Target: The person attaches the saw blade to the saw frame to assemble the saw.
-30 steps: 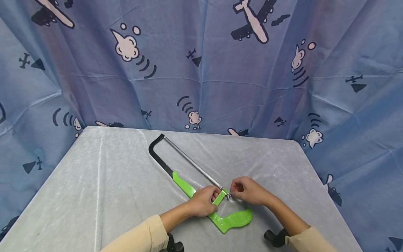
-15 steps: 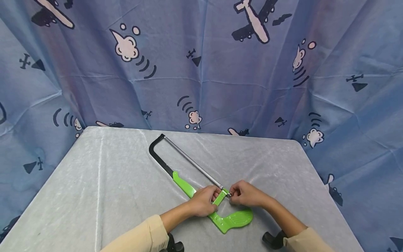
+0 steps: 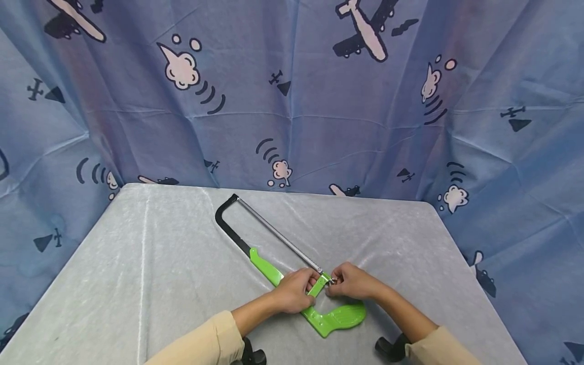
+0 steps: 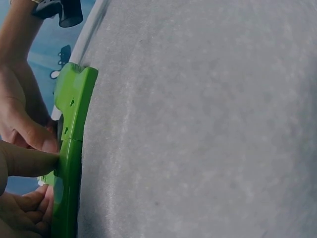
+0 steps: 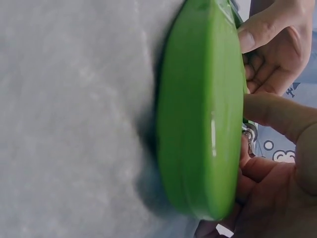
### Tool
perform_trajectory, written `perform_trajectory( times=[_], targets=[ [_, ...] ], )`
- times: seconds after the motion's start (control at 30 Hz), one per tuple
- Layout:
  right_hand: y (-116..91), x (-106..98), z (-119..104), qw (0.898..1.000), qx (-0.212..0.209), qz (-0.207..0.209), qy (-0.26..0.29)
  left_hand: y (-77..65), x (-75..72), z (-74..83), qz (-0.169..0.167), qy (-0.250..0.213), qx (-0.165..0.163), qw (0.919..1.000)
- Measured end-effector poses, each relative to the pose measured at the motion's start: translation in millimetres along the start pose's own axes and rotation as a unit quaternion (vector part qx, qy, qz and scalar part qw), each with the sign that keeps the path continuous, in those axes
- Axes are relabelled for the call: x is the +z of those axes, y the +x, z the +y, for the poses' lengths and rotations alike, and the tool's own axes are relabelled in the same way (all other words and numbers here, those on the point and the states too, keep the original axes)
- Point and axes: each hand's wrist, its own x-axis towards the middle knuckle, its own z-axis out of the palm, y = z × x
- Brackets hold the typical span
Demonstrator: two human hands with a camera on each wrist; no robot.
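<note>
Hacksaw (image 3: 266, 265), glossy green and black with a silvery bar (image 3: 279, 234): left grip (image 3: 294, 292) pinches its strut (image 3: 318, 286), right grip (image 3: 350, 281) its metal fitting (image 3: 332, 282).

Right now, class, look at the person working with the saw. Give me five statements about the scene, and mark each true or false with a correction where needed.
1. The left hand grips the hacksaw where it is green. True.
2. The right hand has its fingertips at the small metal fitting by the near end of the silver bar. True.
3. One hand touches the black front section. False: neither hand is on the black front section.
4. The cloth under the saw is grey. True.
5. The curtain is plain white. False: the curtain is blue, printed with aeroplanes.
</note>
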Motion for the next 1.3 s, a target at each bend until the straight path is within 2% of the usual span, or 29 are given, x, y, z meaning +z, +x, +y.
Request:
perform_trajectory(
  times=[0.57,1.03,1.3],
  targets=[
    [2.4,4.7,-3.1,0.999,0.014,0.023,-0.031,-1.5,-0.3,0.8,0.001,-0.002,0.001,1.0],
    [2.3,9.2,-7.1,0.991,0.035,0.071,-0.111,-1.8,-1.5,1.5,0.005,0.0,0.011,0.9999],
    [2.4,8.5,-7.0,0.991,0.029,0.082,-0.104,-1.5,-1.4,1.7,0.006,0.0,0.005,1.0]
  ],
)
